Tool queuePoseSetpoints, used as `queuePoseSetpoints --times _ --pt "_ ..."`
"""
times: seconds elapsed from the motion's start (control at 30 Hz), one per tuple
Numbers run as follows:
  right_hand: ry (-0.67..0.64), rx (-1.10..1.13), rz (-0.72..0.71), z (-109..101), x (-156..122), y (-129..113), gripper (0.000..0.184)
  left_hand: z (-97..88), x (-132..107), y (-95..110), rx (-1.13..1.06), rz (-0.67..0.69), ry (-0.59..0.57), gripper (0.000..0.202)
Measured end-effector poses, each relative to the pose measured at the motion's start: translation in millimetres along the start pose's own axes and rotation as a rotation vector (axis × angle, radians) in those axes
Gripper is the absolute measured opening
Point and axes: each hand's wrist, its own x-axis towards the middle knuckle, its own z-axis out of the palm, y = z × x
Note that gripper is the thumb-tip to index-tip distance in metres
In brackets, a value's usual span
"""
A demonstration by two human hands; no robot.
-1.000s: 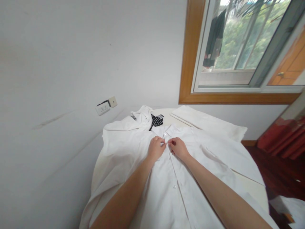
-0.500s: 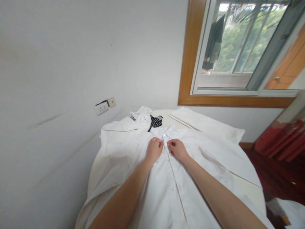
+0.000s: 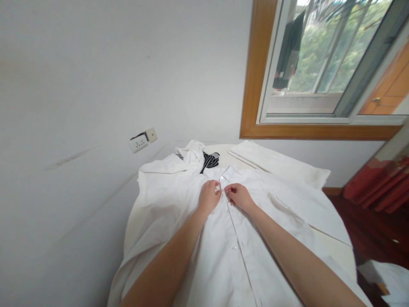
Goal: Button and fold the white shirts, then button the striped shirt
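Note:
A white button-up shirt [image 3: 220,256] lies spread over a round table [image 3: 347,260], its collar [image 3: 231,171] toward the wall. My left hand [image 3: 210,197] pinches the shirt's front edge just below the collar. Close beside it, on the other side of the placket, my right hand [image 3: 239,197] has thumb and fingertips closed on the cloth near a small button. The fingers partly cover that spot. One button [image 3: 221,177] shows above the hands at the neck, and another button [image 3: 234,247] sits farther down the front.
Folded white cloth [image 3: 277,164] lies at the table's back right. At the back left are a crumpled white garment [image 3: 169,164] and a black striped cloth [image 3: 211,161]. The wall carries a socket [image 3: 139,143]; a wood-framed window [image 3: 306,131] is above right.
The view has shifted slightly. My left fingers have lifted and rearranged a little at the placket; my right hand keeps its pinch in nearly the same place.

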Motion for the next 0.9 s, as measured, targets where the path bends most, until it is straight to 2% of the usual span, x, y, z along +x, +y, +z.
queuePoseSetpoints --times 0.13,0.23,0.33,0.4,0.5,0.6,0.73,0.9 --pt "0.071 0.018 0.0 0 -3 -3 0.027 -6.1 -4 6 0.067 0.055 -0.003 0.045" --pt "0.203 -0.115 -0.103 -7 -3 -5 0.027 -8.7 -6 9 0.163 0.14 -0.049 0.038" --pt "0.287 -0.366 -0.237 -18 -3 -6 0.028 -6.2 -5 7 0.196 0.197 -0.102 0.035" --pt "0.249 -0.533 -0.244 -24 -6 -4 0.03 -2.9 -4 4 0.21 0.216 -0.139 0.038" --pt "0.175 -0.717 -0.179 -25 -12 2 0.032 0.8 -4 0 0.236 0.224 -0.174 0.041" --pt "0.095 -0.838 -0.135 -20 -19 7 0.047 2.0 -4 -2 0.257 0.211 -0.18 0.042" --pt "0.002 -0.916 -0.082 -18 -26 9 0.061 1.7 -7 -1 0.266 0.177 -0.175 0.043" --pt "-0.018 -0.93 -0.016 -24 -34 11 0.071 1.3 -8 1 0.266 0.149 -0.171 0.047"
